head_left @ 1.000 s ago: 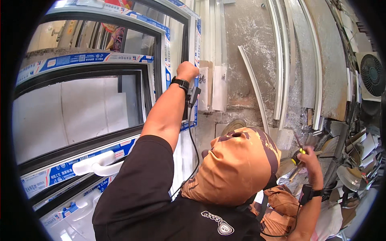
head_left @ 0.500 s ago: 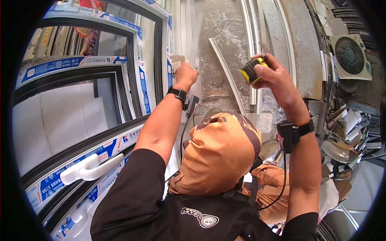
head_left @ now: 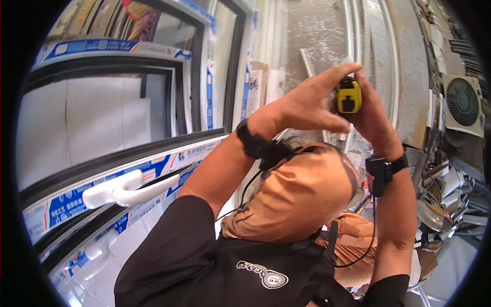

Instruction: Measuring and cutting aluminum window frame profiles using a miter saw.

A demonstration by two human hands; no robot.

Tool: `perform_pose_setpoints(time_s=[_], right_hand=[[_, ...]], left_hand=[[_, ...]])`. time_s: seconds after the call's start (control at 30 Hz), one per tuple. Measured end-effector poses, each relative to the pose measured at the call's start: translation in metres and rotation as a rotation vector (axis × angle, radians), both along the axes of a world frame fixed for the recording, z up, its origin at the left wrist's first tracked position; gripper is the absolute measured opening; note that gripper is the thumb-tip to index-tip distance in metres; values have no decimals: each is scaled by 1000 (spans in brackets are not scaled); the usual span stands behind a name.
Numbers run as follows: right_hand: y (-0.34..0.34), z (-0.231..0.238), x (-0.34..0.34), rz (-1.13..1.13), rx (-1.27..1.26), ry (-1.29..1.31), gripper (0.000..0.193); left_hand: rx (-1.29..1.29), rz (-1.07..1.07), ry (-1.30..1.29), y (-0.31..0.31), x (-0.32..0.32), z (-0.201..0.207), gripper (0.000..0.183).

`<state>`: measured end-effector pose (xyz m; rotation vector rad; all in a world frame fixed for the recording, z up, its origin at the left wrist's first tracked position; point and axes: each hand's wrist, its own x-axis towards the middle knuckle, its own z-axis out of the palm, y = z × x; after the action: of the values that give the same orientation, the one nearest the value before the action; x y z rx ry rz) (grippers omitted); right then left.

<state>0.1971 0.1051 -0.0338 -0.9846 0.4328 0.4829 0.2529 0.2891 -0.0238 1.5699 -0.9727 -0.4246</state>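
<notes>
A yellow and black tape measure (head_left: pixel 349 97) sits in my right hand (head_left: pixel 374 115), whose palm and fingers wrap its right side. My left hand (head_left: pixel 309 105) is beside it on the left, thumb and fingers apart, with the fingertips close to those of the right. Whether the left fingers touch the tape measure I cannot tell. Below both hands, long white strips (head_left: pixel 354 38) run along the floor, and a shorter white strip (head_left: pixel 308 62) lies at a slant, partly hidden by my left hand.
On the left stand window frames (head_left: pixel 123 158) with blue and white protective film and a white handle (head_left: pixel 115 190). A fan (head_left: pixel 463 101) stands at the far right. Scrap pieces (head_left: pixel 450 187) are heaped below it. My bent knee (head_left: pixel 307 197) rises close below the hands.
My left hand has left the strips beside the window frames, opened, and come right to the tape measure. My right hand has turned the tape measure. The view has shifted slightly.
</notes>
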Motion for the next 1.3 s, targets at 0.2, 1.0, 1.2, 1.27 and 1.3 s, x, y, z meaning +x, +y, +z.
perform_pose_setpoints(time_s=[0.2,1.0,1.2,1.27,1.3], right_hand=[[-2,16,11,445,-654,-6,69],[-36,-58,127,-161,-282,-289,16],[27,-73,47,442,-347,-123,30],[55,-78,27,614,-364,-30,25],[66,-82,17,620,-431,-27,28]], left_hand=[[224,212,206,9,-11,-14,95],[623,410,1013,280,-263,-115,31],[555,556,1158,276,-279,-119,28],[508,664,1342,265,-265,-120,30],[478,698,1384,260,-259,-120,31]])
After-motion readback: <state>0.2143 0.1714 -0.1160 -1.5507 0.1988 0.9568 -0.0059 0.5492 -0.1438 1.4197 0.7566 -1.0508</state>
